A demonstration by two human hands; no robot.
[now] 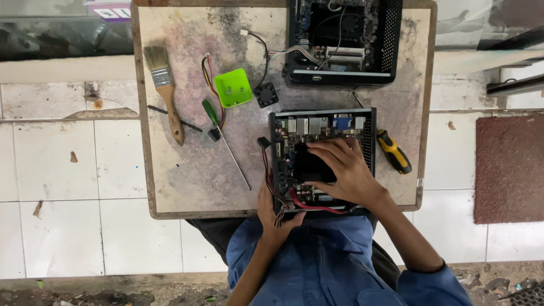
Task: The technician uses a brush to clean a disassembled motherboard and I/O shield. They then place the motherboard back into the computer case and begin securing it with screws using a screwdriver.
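A small open black computer case (368,122) with a circuit board inside lies at the near edge of a worn wooden table (187,170). My right hand (345,170) rests inside it, fingers spread over a black block-shaped part (309,164) on the board. My left hand (273,212) grips the case's near left corner, where a bundle of red and black wires (271,181) hangs out. A red cable (311,207) runs along the near side of the case.
A second open black case (391,39) sits at the table's far edge. A paintbrush (165,90), green-handled screwdriver (224,139), green plastic box (233,88), small black fan (266,94) and yellow-handled screwdriver (394,152) lie around. White tiled floor and a red mat (510,167) surround the table.
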